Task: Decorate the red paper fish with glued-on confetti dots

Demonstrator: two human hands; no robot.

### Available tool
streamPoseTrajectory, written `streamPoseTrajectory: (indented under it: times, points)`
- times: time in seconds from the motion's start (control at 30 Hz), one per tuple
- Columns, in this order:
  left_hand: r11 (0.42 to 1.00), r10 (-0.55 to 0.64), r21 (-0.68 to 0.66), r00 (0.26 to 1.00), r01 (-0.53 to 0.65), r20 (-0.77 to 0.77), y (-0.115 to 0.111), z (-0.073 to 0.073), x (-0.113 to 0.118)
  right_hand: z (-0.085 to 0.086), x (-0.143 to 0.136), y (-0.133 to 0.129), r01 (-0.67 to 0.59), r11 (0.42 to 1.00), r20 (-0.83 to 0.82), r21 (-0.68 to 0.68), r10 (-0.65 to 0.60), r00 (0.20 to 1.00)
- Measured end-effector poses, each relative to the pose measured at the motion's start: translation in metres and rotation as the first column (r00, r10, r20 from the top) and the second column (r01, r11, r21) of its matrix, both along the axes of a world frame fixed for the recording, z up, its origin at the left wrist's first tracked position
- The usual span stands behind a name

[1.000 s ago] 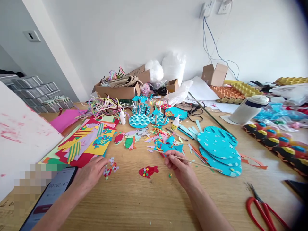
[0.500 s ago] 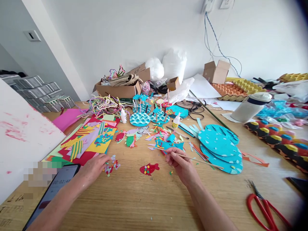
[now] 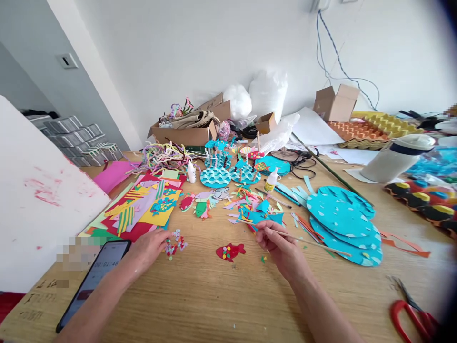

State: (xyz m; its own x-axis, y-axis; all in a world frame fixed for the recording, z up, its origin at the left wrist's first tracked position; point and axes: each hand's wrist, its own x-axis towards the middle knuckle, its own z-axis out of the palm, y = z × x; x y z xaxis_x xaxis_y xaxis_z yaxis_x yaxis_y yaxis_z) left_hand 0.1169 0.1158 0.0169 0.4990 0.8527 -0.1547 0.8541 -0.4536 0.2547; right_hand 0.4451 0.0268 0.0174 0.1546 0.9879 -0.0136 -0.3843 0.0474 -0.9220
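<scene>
A stick [image 3: 321, 246] is held by the right hand [image 3: 276, 242]; whether anything is pinched by the left hand [image 3: 153, 245] beside paper bits [image 3: 170, 248] cannot be told. The red fish [image 3: 233, 252] between, probably light and easily creased, is best held by its edges.

The left hand [image 3: 154, 244] and right hand [image 3: 277, 241] are bare, as are the left forearm [image 3: 107, 293] and right forearm [image 3: 317, 300] down to the view's lower edge, both tapering smoothly toward the wrist, with a small whitish speck [image 3: 135, 270] on the left one.
</scene>
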Motion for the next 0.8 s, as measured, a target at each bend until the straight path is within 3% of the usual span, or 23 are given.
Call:
streamPoseTrajectory:
  times: [0.2, 0.53, 0.8]
  points:
    - [0.997, 0.08, 0.019, 0.994, -0.079, -0.071, -0.001, 0.007, -0.009, -0.001, 0.0, 0.0, 0.009, 1.0, 0.002, -0.02, -0.009, 1.0]
    - [0.985, -0.047, 0.154, 0.986, 0.073, -0.161, -0.005, 0.014, 0.006, -0.002, -0.001, 0.0, 0.003, 1.0, 0.011, -0.03, -0.003, 1.0]
    - [0.971, -0.058, 0.216, 0.98, 0.1, -0.192, -0.003, 0.008, 0.007, -0.002, -0.001, 0.0, 0.003, 1.0, -0.005, -0.031, -0.004, 1.0]
